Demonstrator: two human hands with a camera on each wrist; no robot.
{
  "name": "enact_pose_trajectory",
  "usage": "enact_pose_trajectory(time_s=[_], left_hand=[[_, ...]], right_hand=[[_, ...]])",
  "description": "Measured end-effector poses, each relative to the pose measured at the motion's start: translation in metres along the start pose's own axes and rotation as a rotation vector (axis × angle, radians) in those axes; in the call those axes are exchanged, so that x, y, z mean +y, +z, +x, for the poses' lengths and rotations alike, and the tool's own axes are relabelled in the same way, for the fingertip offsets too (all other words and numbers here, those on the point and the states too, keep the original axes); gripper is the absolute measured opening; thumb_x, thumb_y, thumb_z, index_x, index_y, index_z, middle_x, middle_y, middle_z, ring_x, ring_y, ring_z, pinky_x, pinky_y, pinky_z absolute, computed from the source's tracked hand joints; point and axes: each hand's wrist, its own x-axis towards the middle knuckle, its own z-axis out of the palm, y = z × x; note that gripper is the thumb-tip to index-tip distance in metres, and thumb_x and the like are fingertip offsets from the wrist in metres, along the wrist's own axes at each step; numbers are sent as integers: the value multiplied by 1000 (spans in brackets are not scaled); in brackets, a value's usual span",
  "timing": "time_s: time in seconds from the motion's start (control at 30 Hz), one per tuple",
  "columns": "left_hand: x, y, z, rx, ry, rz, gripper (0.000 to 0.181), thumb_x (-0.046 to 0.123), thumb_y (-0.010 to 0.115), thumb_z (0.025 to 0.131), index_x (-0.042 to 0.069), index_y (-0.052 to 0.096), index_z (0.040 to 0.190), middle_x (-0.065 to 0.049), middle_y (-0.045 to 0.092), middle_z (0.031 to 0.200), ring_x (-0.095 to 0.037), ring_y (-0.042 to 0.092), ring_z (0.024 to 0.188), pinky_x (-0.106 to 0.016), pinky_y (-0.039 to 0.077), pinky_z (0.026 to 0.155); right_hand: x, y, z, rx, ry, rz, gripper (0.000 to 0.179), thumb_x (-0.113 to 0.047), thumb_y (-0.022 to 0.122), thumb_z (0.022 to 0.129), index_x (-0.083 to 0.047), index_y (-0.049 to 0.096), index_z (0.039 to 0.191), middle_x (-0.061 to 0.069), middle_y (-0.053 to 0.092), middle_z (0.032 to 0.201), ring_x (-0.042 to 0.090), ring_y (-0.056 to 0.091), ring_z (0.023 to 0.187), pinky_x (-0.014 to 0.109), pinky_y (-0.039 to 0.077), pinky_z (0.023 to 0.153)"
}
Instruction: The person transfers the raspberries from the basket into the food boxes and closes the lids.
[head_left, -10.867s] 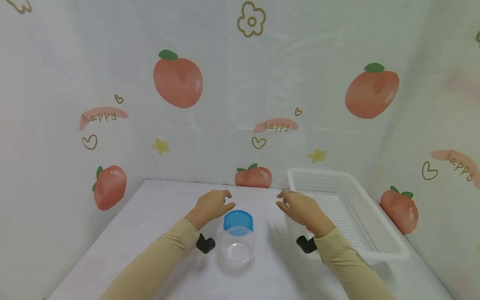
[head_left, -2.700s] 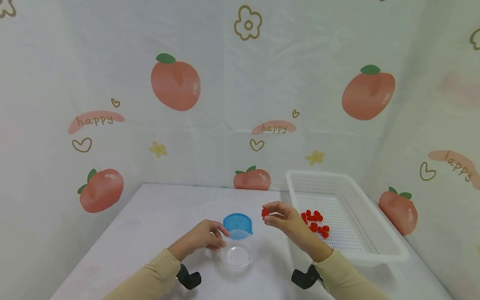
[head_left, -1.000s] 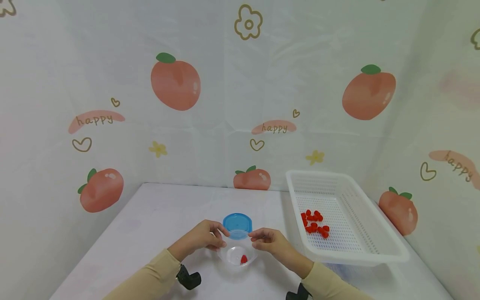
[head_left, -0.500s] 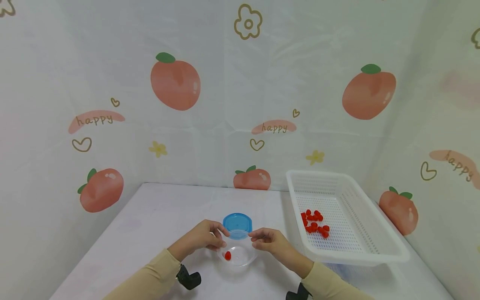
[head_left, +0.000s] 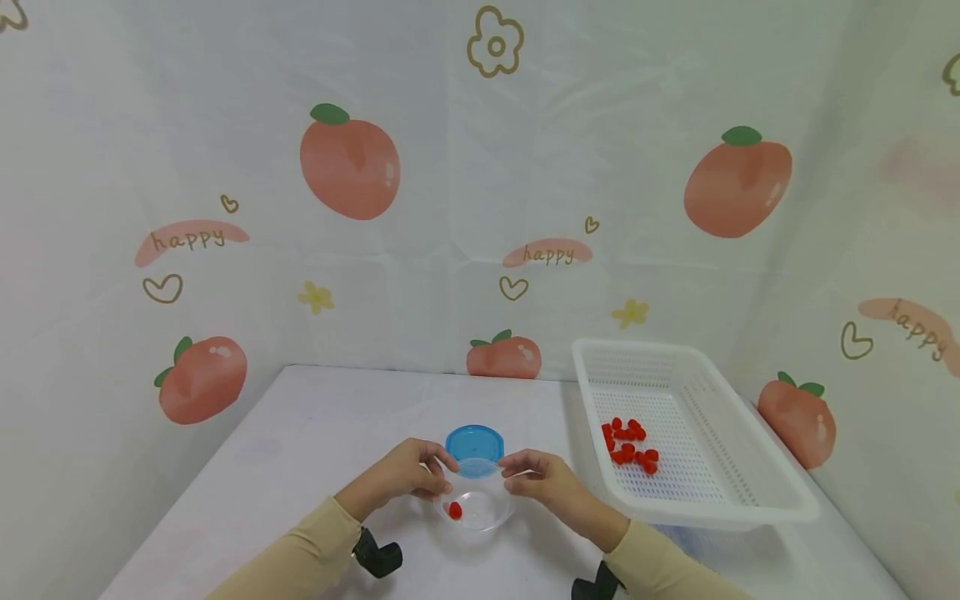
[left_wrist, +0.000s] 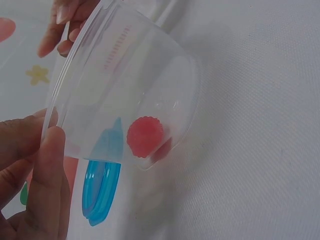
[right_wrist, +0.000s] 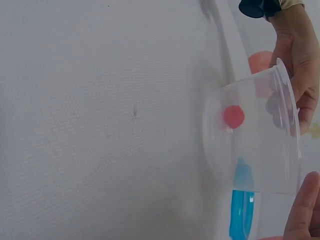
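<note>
A clear plastic bowl (head_left: 486,502) stands on the table between my hands. My left hand (head_left: 401,475) pinches its rim between thumb and fingers, best seen in the left wrist view. One small red piece with a scalloped edge (left_wrist: 145,137) lies inside, at the bowl's left side in the head view. My right hand (head_left: 551,490) is at the opposite rim, its fingertips (right_wrist: 311,182) just off the plastic in the right wrist view, holding nothing. Directly behind the bowl lies a blue lid (head_left: 475,440), partly seen through the clear wall.
On the right stands a white perforated basket (head_left: 750,442), with several more red pieces (head_left: 628,454) grouped at its left side. The white table (head_left: 360,408) ends at a fruit-patterned cloth backdrop (head_left: 450,167).
Earlier my right hand brought a red piece from the basket area into the bowl. The piece then shifted from right to left inside. Just now my right hand rises slightly from the rim.
</note>
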Motion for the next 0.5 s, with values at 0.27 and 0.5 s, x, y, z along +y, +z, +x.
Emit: enact_pose_trajectory(time_s=[0.27, 0.5], left_hand=[[0, -1, -1, -11, 5, -6, 24, 7, 78, 79, 3, 70, 102, -5, 57, 78, -13, 59, 61, -26, 58, 61], [-1, -2, 0, -20, 8, -6, 24, 7, 78, 80, 3, 70, 102, -6, 58, 79, -13, 59, 60, -26, 58, 61]], right_hand=[[-14, -10, -2, 32, -50, 4, 39, -19, 66, 92, 3, 57, 123, 22, 60, 119, 19, 62, 102, 33, 54, 92], [-43, -34, -4, 111, -65, 86, 38, -20, 66, 92, -3, 55, 125, 10, 57, 120, 24, 58, 113, 34, 49, 100]])
